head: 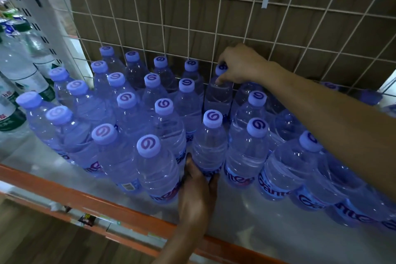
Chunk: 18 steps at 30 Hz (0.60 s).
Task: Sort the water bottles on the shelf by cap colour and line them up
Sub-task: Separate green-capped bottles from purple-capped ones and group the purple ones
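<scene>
Two hands, two bottles: my left hand is wrapped round the base of a front-row bottle, fingers closed on its label, while my right hand reaches to the back and pinches the neck of a rear bottle standing just in front of the wire grid.

I judge this to be the lining-up step, squaring one front-to-back file. Every cap on this shelf is the same lilac, so the colour sorting here looks settled. The green-capped bottles stand apart, beyond the white upright to the left.

Next I'd want to nudge both bottles into one straight line without tipping their close-packed neighbours.

I count about twenty-three lilac caps in plain sight; more probably sit hidden behind my right forearm. Of the green-capped ones I can make out perhaps three.
</scene>
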Each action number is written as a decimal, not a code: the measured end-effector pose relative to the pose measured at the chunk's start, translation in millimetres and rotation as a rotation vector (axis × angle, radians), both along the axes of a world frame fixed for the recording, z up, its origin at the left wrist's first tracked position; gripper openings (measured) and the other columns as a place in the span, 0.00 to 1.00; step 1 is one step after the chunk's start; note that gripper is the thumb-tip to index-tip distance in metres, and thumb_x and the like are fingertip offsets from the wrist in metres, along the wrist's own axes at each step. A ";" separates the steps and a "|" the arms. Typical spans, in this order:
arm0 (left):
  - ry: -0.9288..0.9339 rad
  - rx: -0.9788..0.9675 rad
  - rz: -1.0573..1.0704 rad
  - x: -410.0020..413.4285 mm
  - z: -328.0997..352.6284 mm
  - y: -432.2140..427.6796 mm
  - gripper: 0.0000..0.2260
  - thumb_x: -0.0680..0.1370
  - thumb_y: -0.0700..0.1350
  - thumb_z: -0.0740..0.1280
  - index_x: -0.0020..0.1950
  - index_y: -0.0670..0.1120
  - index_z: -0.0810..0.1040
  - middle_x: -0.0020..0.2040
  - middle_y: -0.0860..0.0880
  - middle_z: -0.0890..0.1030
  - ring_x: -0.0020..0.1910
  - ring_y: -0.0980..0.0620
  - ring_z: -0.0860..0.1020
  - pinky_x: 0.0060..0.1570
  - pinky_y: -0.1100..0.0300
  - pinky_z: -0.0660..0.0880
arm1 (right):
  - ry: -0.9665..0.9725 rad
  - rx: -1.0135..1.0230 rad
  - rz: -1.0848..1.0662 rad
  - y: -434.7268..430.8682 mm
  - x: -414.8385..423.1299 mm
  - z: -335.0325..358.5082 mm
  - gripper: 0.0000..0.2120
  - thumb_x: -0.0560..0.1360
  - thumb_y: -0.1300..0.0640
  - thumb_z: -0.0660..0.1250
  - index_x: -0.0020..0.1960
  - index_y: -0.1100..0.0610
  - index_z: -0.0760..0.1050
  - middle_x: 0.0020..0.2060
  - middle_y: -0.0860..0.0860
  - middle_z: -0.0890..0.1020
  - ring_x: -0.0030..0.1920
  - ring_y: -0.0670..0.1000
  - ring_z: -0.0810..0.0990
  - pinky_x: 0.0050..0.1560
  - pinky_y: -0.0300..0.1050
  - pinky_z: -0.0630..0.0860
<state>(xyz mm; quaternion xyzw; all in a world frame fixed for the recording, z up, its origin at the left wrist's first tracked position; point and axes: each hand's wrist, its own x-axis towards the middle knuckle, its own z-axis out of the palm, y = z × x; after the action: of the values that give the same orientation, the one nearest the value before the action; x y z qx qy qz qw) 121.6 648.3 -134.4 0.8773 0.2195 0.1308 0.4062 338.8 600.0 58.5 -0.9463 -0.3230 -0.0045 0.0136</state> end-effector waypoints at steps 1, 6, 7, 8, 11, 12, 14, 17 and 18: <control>-0.010 -0.013 0.007 4.4 2.7 -0.4 0.29 0.75 0.48 0.68 0.72 0.44 0.60 0.65 0.44 0.74 0.60 0.42 0.76 0.51 0.56 0.72 | 0.006 0.003 -0.005 -0.8 0.6 -0.6 0.23 0.66 0.46 0.75 0.54 0.61 0.77 0.48 0.58 0.80 0.47 0.58 0.78 0.48 0.52 0.78; -0.138 -0.038 0.045 30.8 5.1 -2.9 0.26 0.74 0.46 0.70 0.68 0.42 0.65 0.63 0.47 0.75 0.60 0.49 0.74 0.52 0.62 0.70 | -0.035 0.022 0.089 -9.8 -4.7 11.1 0.26 0.71 0.44 0.70 0.62 0.59 0.73 0.57 0.58 0.78 0.56 0.58 0.76 0.56 0.50 0.74; -0.142 -0.074 0.064 35.1 5.3 -5.1 0.25 0.75 0.46 0.70 0.68 0.42 0.65 0.63 0.48 0.74 0.60 0.50 0.74 0.53 0.63 0.69 | -0.032 0.104 0.143 -11.3 -10.9 16.9 0.25 0.73 0.44 0.67 0.64 0.58 0.71 0.58 0.57 0.78 0.58 0.56 0.76 0.57 0.48 0.72; -0.119 -0.094 0.075 39.0 5.1 -7.4 0.22 0.76 0.46 0.68 0.67 0.41 0.66 0.62 0.45 0.74 0.60 0.48 0.74 0.53 0.61 0.69 | 0.010 0.187 0.190 -12.4 -19.5 23.1 0.25 0.74 0.43 0.65 0.66 0.56 0.71 0.58 0.54 0.78 0.57 0.54 0.76 0.57 0.46 0.72; -0.089 -0.086 0.124 48.0 3.3 -12.8 0.21 0.76 0.46 0.68 0.64 0.39 0.67 0.60 0.39 0.73 0.58 0.39 0.73 0.53 0.53 0.70 | 0.209 0.120 0.290 -14.3 -48.9 31.8 0.26 0.72 0.39 0.65 0.68 0.46 0.68 0.55 0.45 0.77 0.52 0.45 0.76 0.51 0.36 0.69; -0.099 -0.132 0.149 50.4 3.7 -13.2 0.22 0.75 0.46 0.69 0.64 0.39 0.67 0.60 0.39 0.72 0.58 0.40 0.73 0.53 0.53 0.70 | 0.231 0.037 0.315 -14.4 -54.5 29.2 0.26 0.71 0.40 0.67 0.67 0.45 0.68 0.54 0.45 0.76 0.51 0.44 0.75 0.51 0.36 0.68; -0.108 -0.298 0.213 54.6 7.5 -12.7 0.24 0.73 0.46 0.72 0.64 0.43 0.67 0.61 0.43 0.74 0.58 0.42 0.74 0.54 0.54 0.71 | 0.206 -0.030 0.337 -14.3 -54.8 20.2 0.20 0.72 0.46 0.70 0.62 0.48 0.73 0.51 0.46 0.78 0.51 0.46 0.76 0.52 0.39 0.70; -0.141 -0.370 0.250 56.6 8.0 -13.7 0.22 0.72 0.46 0.72 0.62 0.43 0.68 0.60 0.44 0.75 0.57 0.43 0.75 0.55 0.53 0.72 | 0.131 0.011 0.300 -11.9 -52.0 12.8 0.10 0.73 0.51 0.69 0.51 0.55 0.78 0.48 0.49 0.80 0.49 0.49 0.77 0.50 0.44 0.73; -0.150 -0.341 0.247 57.1 7.5 -13.9 0.22 0.72 0.45 0.72 0.62 0.43 0.68 0.60 0.43 0.75 0.57 0.42 0.74 0.55 0.52 0.72 | 0.120 0.013 0.274 -10.2 -52.5 11.3 0.10 0.73 0.51 0.69 0.50 0.56 0.78 0.47 0.50 0.81 0.48 0.50 0.77 0.49 0.45 0.73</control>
<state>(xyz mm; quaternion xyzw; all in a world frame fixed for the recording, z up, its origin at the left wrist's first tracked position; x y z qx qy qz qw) 178.8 634.5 -126.9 0.7502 0.3134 0.2053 0.5449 286.4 589.8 69.8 -0.8919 -0.4476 0.0519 0.0394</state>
